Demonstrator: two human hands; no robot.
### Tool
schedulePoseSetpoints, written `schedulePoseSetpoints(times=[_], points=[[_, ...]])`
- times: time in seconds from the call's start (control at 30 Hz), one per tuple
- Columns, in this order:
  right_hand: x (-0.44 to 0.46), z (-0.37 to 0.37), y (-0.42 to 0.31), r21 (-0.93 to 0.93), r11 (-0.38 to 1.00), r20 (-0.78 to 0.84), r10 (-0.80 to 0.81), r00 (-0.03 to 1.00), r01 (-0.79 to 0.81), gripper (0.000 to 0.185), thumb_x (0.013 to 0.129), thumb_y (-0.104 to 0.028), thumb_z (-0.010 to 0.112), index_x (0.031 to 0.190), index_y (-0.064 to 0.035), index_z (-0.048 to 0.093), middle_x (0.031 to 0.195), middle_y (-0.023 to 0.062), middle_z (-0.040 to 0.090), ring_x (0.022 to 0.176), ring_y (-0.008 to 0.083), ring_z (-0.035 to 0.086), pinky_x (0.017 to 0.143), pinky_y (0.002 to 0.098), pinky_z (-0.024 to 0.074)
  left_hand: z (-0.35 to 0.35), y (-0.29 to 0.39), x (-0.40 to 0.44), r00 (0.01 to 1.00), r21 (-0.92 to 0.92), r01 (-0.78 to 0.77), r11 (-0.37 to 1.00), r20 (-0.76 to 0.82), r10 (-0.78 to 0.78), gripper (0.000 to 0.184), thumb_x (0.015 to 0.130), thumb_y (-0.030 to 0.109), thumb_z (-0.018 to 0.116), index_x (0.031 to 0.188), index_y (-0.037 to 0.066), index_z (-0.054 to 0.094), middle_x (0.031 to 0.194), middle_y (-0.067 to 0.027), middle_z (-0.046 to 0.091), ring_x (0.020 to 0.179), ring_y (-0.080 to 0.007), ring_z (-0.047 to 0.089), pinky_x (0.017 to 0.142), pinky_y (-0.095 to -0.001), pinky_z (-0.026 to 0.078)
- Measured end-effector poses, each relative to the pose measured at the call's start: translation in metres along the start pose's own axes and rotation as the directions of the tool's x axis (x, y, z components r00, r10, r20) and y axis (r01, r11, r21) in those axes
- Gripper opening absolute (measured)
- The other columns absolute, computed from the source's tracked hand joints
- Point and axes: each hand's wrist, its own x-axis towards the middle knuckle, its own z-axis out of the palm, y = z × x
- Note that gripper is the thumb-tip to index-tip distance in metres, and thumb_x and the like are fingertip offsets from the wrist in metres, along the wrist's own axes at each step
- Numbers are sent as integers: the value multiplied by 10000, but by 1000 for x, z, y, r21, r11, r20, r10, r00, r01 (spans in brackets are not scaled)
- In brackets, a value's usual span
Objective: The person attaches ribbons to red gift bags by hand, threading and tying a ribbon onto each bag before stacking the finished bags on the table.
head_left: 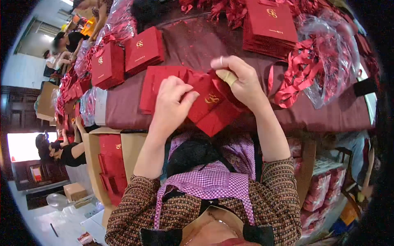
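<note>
Two hands are at a red gift bag with gold letters (205, 107), which lies tilted at the near edge of the table, one corner toward the person. The left hand (171, 102) has its fingers curled at the bag's left side. The right hand (245, 80), with a yellow cover (227, 77) on one tip, bends its fingers over the bag's far right side. I can't tell if either hand is gripping anything. More red bags sit in stacks far left (144, 47) and far right (271, 26). Shiny red ribbons (296, 76) lie to the right, beside clear plastic (328, 49).
</note>
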Motion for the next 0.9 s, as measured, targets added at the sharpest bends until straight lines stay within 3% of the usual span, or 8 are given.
schedulePoseSetpoints(times=[0.2,0.37,0.47,0.5,0.63,0.77,0.8,0.9], points=[[7,-15,5,323,928,-343,297,891,-185,235,888,2,594,1123,-15,604,973,43,644,900,99,590,816,233,477,-20,-33,6,967,-165,201,965,-123,-223,117,773,44,713,782,-21,616,718,-45,552,646,-122,527,586,-255,422],[2,-16,12,69,969,-252,248,935,-239,180,910,12,531,1053,19,639,985,63,666,934,126,606,857,255,470,-20,-36,4,951,-16,258,966,-171,-257,102,815,69,673,830,-24,634,737,-100,573,652,-189,556,607,-292,444],[5,-11,12,-100,994,-273,17,962,-46,186,835,40,567,985,-27,653,946,142,674,898,285,655,805,345,510,-13,-46,1,960,32,204,979,-203,-193,106,828,74,658,840,-29,636,762,-140,585,691,-250,582,637,-330,464],[6,-12,4,-46,997,-241,57,969,-70,193,820,39,570,983,-19,655,942,154,675,897,294,656,804,362,514,-15,-40,0,965,16,180,984,-196,-173,108,852,79,644,860,-25,618,744,-101,585,675,-162,540,634,-287,444],[19,-21,-88,-156,951,184,-237,954,267,275,748,-23,623,1019,-64,651,947,91,667,899,270,623,742,383,470,-13,-62,-8,981,66,127,990,-154,-115,115,839,78,639,856,-35,619,776,-153,582,714,-278,585,664,-347,467],[22,-9,-181,-144,761,397,-540,742,632,264,741,-220,548,847,21,564,726,86,538,707,223,563,624,332,410,-7,-66,-10,964,43,251,967,-100,-246,147,857,121,635,855,-24,619,776,-148,576,703,-256,582,651,-345,463],[18,-4,-199,40,762,407,-604,685,647,219,689,-243,587,718,-26,608,707,85,612,665,231,575,623,433,410,-7,-66,-9,970,42,237,971,-74,-234,154,859,134,640,859,-19,623,777,-143,579,696,-255,582,645,-342,463],[30,-27,-248,-72,717,828,-344,442,693,241,792,-356,665,911,-150,626,802,-79,612,796,63,527,693,262,369,-8,-62,-8,958,82,281,956,-79,-275,170,852,153,653,852,-14,627,778,-137,583,692,-255,580,646,-352,465]])
